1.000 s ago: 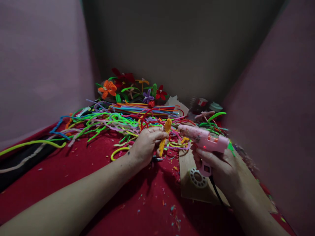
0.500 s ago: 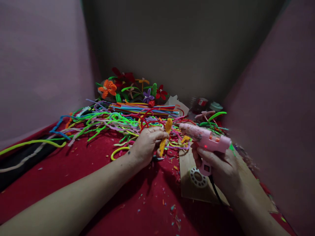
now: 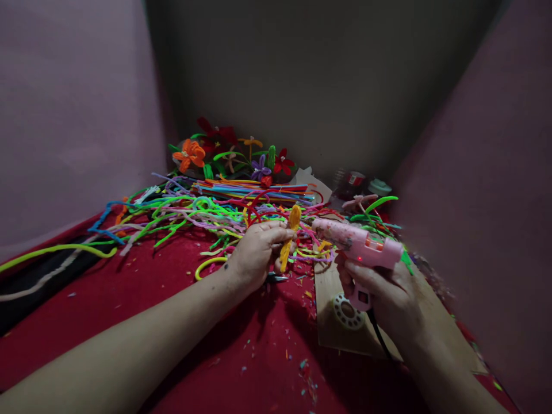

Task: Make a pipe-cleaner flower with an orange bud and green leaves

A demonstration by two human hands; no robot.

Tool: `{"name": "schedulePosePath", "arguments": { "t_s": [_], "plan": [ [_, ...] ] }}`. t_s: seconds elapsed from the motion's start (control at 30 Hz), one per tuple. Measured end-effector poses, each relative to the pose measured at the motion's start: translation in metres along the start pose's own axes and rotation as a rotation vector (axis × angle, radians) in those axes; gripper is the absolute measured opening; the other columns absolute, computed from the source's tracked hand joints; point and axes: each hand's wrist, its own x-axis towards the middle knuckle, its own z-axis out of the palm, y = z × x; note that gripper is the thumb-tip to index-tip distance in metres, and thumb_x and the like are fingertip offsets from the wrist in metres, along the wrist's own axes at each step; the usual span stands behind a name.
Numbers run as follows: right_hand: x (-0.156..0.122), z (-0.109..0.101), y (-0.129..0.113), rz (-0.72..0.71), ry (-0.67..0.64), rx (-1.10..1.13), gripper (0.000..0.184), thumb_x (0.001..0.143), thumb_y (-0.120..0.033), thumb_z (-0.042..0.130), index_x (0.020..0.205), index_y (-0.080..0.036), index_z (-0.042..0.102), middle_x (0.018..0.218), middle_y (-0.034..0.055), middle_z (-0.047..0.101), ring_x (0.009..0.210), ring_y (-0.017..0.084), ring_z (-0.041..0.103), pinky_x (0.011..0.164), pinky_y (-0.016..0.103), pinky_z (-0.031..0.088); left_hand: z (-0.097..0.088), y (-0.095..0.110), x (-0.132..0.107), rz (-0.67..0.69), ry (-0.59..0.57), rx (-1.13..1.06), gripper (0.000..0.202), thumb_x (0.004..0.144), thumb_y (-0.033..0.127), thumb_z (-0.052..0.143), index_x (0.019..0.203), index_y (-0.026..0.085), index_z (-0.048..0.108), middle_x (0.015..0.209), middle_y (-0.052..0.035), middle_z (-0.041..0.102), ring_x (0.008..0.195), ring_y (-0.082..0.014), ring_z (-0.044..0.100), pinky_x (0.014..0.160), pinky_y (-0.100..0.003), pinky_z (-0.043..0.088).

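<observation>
Between the thumb and fingers of my left hand (image 3: 259, 253) is a yellow pipe-cleaner piece (image 3: 294, 217), upright, with a rounded loop on top and a narrower part below. My right hand (image 3: 388, 293) is wrapped round the handle of a pink glue gun (image 3: 356, 238), whose red light is lit. The gun's nozzle points left toward the yellow piece, with a small gap between them. Under my left hand lie what look like scissors (image 3: 277, 278), mostly hidden.
Loose pipe cleaners (image 3: 185, 215) spread across the red cloth (image 3: 207, 345), with straight ones bundled behind. Pipe-cleaner flowers (image 3: 190, 154) stand at the back. A wooden board (image 3: 330, 333) carries a white ring with holes (image 3: 347, 311). The gun's black cord (image 3: 379, 336) hangs over the board.
The glue gun has shifted very slightly left toward the yellow piece. My left hand keeps its grip and has barely moved.
</observation>
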Motion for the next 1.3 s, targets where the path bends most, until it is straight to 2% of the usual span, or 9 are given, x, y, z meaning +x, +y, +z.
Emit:
{"name": "schedulePosePath", "arguments": {
  "t_s": [0.23, 0.43, 0.57, 0.67, 0.77, 0.93, 1.1, 1.3],
  "plan": [
    [0.001, 0.005, -0.011, 0.023, -0.024, -0.008, 0.021, 0.071, -0.029, 0.061, 0.088, -0.018, 0.063, 0.051, -0.0030, 0.041, 0.045, 0.011, 0.034, 0.041, 0.024, 0.025, -0.001, 0.000, 0.001, 0.012, -0.009, 0.009, 0.003, 0.066, 0.015, 0.056, 0.068, 0.013, 0.058, 0.056, 0.0013, 0.054, 0.044, -0.0044, 0.046, 0.041, -0.015, 0.034],
    [0.001, 0.005, -0.012, 0.015, -0.044, -0.005, 0.028, 0.072, -0.028, 0.060, 0.099, -0.019, 0.062, 0.053, -0.0031, 0.040, 0.046, 0.010, 0.033, 0.041, 0.024, 0.025, -0.002, -0.001, 0.002, 0.021, 0.004, 0.011, 0.002, 0.065, 0.015, 0.057, 0.066, 0.013, 0.057, 0.059, -0.0001, 0.055, 0.047, -0.0053, 0.049, 0.042, -0.015, 0.035],
    [0.001, 0.004, -0.010, -0.010, -0.051, -0.026, 0.020, 0.073, -0.028, 0.061, 0.091, -0.020, 0.065, 0.055, -0.0016, 0.047, 0.046, 0.010, 0.036, 0.041, 0.024, 0.027, -0.001, 0.000, 0.001, 0.023, 0.008, 0.017, 0.003, 0.065, 0.015, 0.056, 0.067, 0.013, 0.057, 0.059, 0.0001, 0.055, 0.047, -0.0057, 0.049, 0.042, -0.015, 0.035],
    [0.001, 0.004, -0.009, -0.025, -0.066, -0.052, 0.025, 0.073, -0.027, 0.060, 0.097, -0.020, 0.065, 0.058, -0.0007, 0.052, 0.046, 0.011, 0.037, 0.041, 0.024, 0.029, -0.001, 0.001, 0.000, 0.020, 0.012, 0.020, 0.003, 0.064, 0.015, 0.056, 0.066, 0.013, 0.056, 0.056, 0.0008, 0.053, 0.044, -0.0054, 0.046, 0.040, -0.015, 0.034],
    [0.001, 0.004, -0.012, -0.036, -0.083, -0.090, 0.032, 0.074, -0.027, 0.058, 0.104, -0.019, 0.063, 0.053, -0.0012, 0.050, 0.045, 0.011, 0.038, 0.040, 0.023, 0.028, -0.001, 0.001, 0.001, 0.022, 0.010, 0.016, 0.004, 0.064, 0.016, 0.056, 0.065, 0.012, 0.056, 0.054, 0.0010, 0.052, 0.042, -0.0053, 0.045, 0.039, -0.015, 0.034],
    [0.001, 0.003, -0.018, -0.054, -0.108, -0.184, 0.032, 0.075, -0.025, 0.055, 0.105, -0.017, 0.062, 0.053, -0.0013, 0.047, 0.044, 0.011, 0.037, 0.039, 0.023, 0.028, -0.003, 0.000, 0.002, 0.034, 0.014, -0.006, 0.003, 0.063, 0.014, 0.057, 0.065, 0.011, 0.057, 0.055, 0.0003, 0.053, 0.043, -0.0050, 0.046, 0.039, -0.014, 0.035],
    [0.001, 0.003, -0.012, -0.045, -0.118, -0.141, 0.032, 0.077, -0.028, 0.055, 0.106, -0.019, 0.062, 0.053, -0.0016, 0.046, 0.045, 0.011, 0.037, 0.039, 0.023, 0.028, -0.004, -0.001, 0.003, 0.038, 0.002, -0.038, 0.002, 0.065, 0.013, 0.057, 0.065, 0.011, 0.058, 0.054, -0.0001, 0.053, 0.043, -0.0050, 0.047, 0.040, -0.014, 0.036],
    [0.001, 0.001, -0.008, -0.048, -0.107, -0.122, 0.029, 0.076, -0.027, 0.057, 0.101, -0.017, 0.063, 0.052, -0.0017, 0.045, 0.044, 0.010, 0.038, 0.037, 0.022, 0.028, -0.004, -0.001, 0.004, 0.039, 0.002, -0.046, 0.003, 0.065, 0.013, 0.057, 0.064, 0.010, 0.058, 0.055, -0.0009, 0.054, 0.044, -0.0056, 0.049, 0.041, -0.015, 0.037]
  ]
}}
